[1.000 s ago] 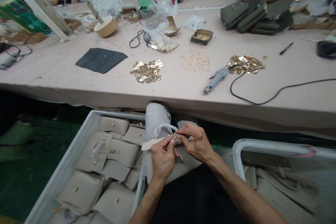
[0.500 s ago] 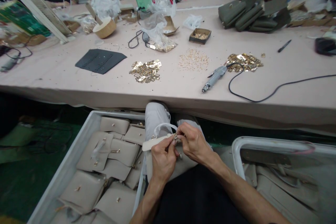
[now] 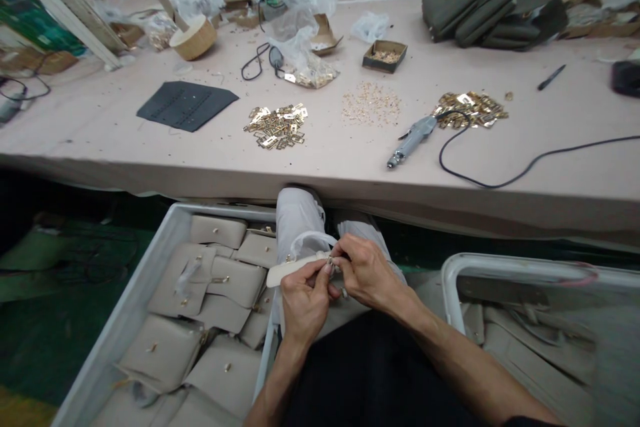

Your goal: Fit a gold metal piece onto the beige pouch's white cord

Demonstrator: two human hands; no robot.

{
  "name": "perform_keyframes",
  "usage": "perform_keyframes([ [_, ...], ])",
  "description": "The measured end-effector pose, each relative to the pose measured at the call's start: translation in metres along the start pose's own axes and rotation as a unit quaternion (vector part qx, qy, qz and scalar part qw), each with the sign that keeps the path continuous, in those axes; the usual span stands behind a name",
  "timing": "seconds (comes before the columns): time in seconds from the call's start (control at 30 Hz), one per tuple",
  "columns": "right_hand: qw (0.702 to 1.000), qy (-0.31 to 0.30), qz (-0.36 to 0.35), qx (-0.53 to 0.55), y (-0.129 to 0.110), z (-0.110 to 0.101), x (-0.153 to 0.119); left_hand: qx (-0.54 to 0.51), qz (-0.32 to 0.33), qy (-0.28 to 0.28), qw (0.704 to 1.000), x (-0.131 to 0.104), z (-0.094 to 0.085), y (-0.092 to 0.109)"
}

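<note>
A beige handbag [image 3: 287, 271] with a plastic-wrapped handle [image 3: 313, 241] lies across my lap. My left hand [image 3: 306, 300] is closed on the edge of its flap, thumb and fingers pinching near the middle. Right beside it, my right hand [image 3: 364, 271] is closed in a pinch at the same spot. A small metal piece shows between the fingertips of both hands, but its shape is mostly covered. Below the fingers a bit of metal fitting [image 3: 343, 293] shows on the bag's front.
A white bin [image 3: 117, 303] of beige bags stands at my left, another bin [image 3: 453, 293] at my right. On the table [image 3: 320, 170] lie an electric screwdriver [image 3: 413, 141], gold metal plates [image 3: 277, 127], scattered small screws [image 3: 371, 105] and dark green bags [image 3: 493, 10].
The flap has tipped slightly, and both hands have shifted a little to the left, still pinching together. The view has tilted slightly.
</note>
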State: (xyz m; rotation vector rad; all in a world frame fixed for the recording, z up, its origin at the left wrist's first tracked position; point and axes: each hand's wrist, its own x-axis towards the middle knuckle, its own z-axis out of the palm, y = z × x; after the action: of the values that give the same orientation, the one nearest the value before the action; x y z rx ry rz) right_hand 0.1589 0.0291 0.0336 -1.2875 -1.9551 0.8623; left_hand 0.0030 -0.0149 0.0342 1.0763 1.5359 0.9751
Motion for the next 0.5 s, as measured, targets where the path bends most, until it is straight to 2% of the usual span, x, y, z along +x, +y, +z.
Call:
perform_keyframes([
  [0.1,0.998,0.0,0.008,0.06,-0.001,-0.003,0.003,0.0,0.002,0.024,1.0,0.001,0.002,-0.002],
  [0.27,0.983,-0.012,0.078,0.165,0.002,-0.005,0.005,0.013,0.01,0.048,0.999,0.002,0.006,-0.001],
  [0.5,0.963,0.011,0.147,0.226,0.014,0.014,-0.003,0.028,0.032,0.07,0.997,0.004,0.01,-0.003],
])
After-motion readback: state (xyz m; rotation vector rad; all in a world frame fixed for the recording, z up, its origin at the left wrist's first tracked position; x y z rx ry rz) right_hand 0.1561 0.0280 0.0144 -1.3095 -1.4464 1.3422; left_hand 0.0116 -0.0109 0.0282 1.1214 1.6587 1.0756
